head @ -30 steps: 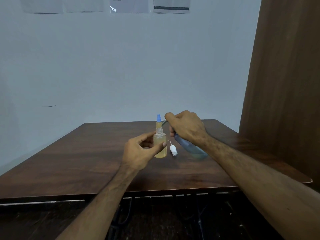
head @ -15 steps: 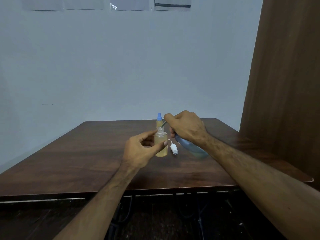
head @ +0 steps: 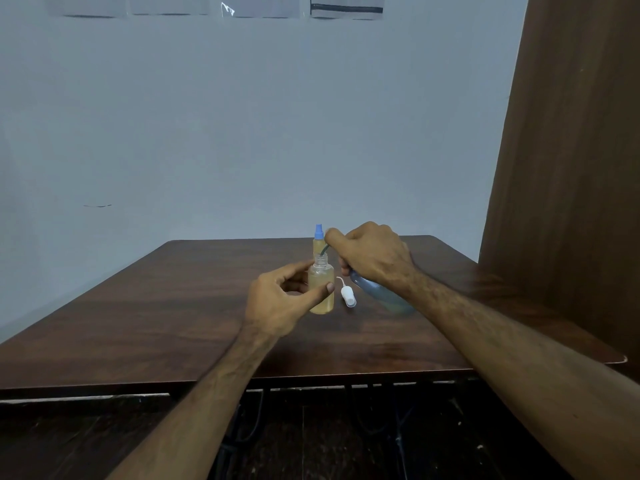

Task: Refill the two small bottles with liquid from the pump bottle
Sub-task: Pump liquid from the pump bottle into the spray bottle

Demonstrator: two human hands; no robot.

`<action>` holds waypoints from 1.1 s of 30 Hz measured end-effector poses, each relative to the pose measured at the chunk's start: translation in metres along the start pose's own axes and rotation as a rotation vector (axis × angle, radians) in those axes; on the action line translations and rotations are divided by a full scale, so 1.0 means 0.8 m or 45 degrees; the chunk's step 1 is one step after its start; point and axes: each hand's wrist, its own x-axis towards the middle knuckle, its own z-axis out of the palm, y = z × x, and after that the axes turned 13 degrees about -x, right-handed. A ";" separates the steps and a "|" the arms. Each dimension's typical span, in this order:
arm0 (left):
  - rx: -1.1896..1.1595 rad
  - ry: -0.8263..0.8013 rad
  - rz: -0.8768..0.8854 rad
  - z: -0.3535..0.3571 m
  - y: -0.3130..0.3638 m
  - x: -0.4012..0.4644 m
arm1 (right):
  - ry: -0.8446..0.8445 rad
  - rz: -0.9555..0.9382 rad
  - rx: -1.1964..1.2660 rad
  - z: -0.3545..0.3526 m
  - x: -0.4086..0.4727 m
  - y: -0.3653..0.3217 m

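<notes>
A small clear bottle (head: pixel 322 289) of yellowish liquid stands uncapped on the brown table (head: pixel 173 306). My left hand (head: pixel 280 303) holds it between thumb and fingers. My right hand (head: pixel 372 258) grips the top of the bluish pump bottle (head: pixel 384 296), which is tilted, its dark nozzle pointing into the small bottle's neck. Behind them stands a second small bottle (head: pixel 318 242) with a blue cap. A white cap (head: pixel 348 295) with a thin tube lies on the table between the two held bottles.
A dark wooden panel (head: pixel 568 168) rises at the right beside the table. A pale wall (head: pixel 242 133) stands behind, with papers taped near its top. The table's front edge runs just below my forearms.
Nothing has visibly moved; both hands keep the same hold on the small bottle and the pump bottle.
</notes>
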 end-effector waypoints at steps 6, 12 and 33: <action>0.015 -0.007 -0.026 0.001 -0.008 -0.004 | -0.014 -0.009 0.015 0.008 -0.001 0.000; -0.005 -0.007 0.016 0.003 -0.008 -0.014 | -0.116 0.029 -0.023 0.013 -0.003 0.001; 0.019 0.001 0.018 0.002 -0.013 -0.017 | -0.057 0.019 0.010 0.021 -0.010 0.006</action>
